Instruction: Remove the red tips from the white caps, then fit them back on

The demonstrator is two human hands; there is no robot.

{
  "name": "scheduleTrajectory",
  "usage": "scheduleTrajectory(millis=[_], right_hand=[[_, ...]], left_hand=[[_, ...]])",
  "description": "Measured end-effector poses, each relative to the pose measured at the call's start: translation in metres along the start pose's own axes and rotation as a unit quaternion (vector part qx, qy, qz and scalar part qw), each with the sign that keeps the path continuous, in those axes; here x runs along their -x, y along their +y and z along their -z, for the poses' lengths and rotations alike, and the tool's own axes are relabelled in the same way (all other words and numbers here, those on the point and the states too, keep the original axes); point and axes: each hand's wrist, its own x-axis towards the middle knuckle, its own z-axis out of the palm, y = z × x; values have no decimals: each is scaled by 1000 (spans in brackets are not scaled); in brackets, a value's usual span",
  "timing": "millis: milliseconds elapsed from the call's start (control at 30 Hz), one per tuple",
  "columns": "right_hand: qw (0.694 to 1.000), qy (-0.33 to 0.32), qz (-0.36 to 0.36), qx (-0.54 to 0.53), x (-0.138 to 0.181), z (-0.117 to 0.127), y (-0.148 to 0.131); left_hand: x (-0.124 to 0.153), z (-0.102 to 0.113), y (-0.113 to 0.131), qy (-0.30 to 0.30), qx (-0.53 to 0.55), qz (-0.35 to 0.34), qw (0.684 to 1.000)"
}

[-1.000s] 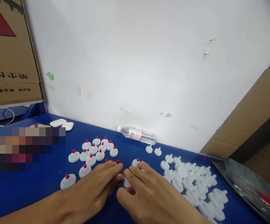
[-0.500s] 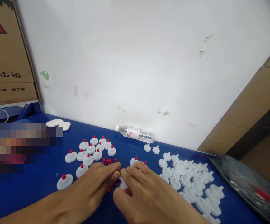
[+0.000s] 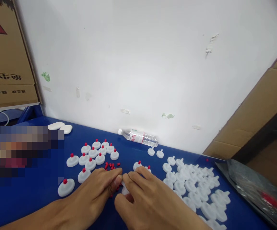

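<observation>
My right hand (image 3: pixel 145 195) is curled around a white plastic nozzle lid (image 3: pixel 125 190), of which only a small part shows between the fingers. Pressed up close against it, my left hand (image 3: pixel 100 190) has thumb and forefinger pinched together. Whatever lies in that pinch is hidden. Small red caps (image 3: pixel 111 166) lie loose just beyond and beneath my fingertips. Two lids with red tips (image 3: pixel 138 165) stand behind my right hand, partly covered by it. On the left, several white lids wearing red caps (image 3: pixel 90 164) stand in a group.
Many uncapped white lids (image 3: pixel 191 185) crowd the right of the blue table (image 3: pixel 33 204). A water bottle (image 3: pixel 140 137) lies along the wall. Two white oval objects (image 3: pixel 65 129) rest at back left. Cardboard boxes (image 3: pixel 6 57) and a dark plastic bag (image 3: pixel 253 188) flank the table.
Both hands have shifted very slightly left, still held together around the white lid. The other lids and caps stay where they were.
</observation>
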Motion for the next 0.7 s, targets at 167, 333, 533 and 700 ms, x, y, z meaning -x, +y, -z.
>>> scheduleTrajectory(millis=[167, 333, 533, 700], right_hand=[[1000, 20, -3, -6, 0, 2, 1], [999, 46, -24, -9, 1, -5, 8], [998, -4, -28, -49, 3, -2, 19], [990, -73, -82, -87, 11, 7, 36]], left_hand=[[1, -1, -2, 8, 0, -8, 1000], [-3, 3, -1, 44, -50, -72, 995], [-10, 6, 1, 43, -116, -154, 980], [-11, 1, -7, 73, -150, -141, 976]])
